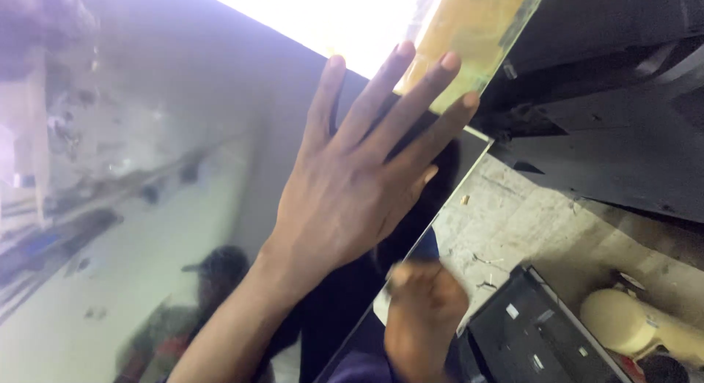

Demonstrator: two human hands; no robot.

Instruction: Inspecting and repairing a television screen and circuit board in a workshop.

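Observation:
A large glossy dark panel (147,207) fills the left of the view, tilted, and reflects the room. My left hand (352,178) lies flat on it, back up, fingers spread and pointing up and to the right. Its fingertips reach a yellowish flat board (477,24) at the panel's top edge. My right hand (424,313) is lower down, blurred, with its fingers curled around the panel's right edge.
A big dark sheet or shell (623,134) lies at the right. Below the panel is a rough grey floor (528,222) with small bits scattered on it. A black box-like casing (535,339) and a cream round object (616,321) sit at the bottom right.

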